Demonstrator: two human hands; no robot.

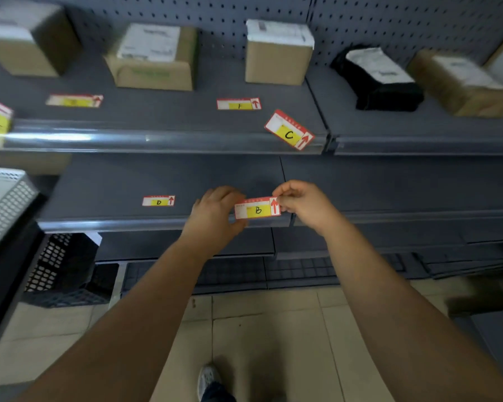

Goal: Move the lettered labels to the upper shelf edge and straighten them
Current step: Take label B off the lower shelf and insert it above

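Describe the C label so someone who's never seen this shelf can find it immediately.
Start at the upper grey shelf carrying the cardboard boxes and follow its clear front rail rightward to where the bay ends. The C label sits there, partly over the rail. Unlike the level label just behind it, it is sharply tilted, with a handwritten C on yellow.

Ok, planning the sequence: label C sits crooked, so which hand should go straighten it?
Right hand, probably: it lies almost straight below label C, while the left hand is further off to the side. Both pinch label B.
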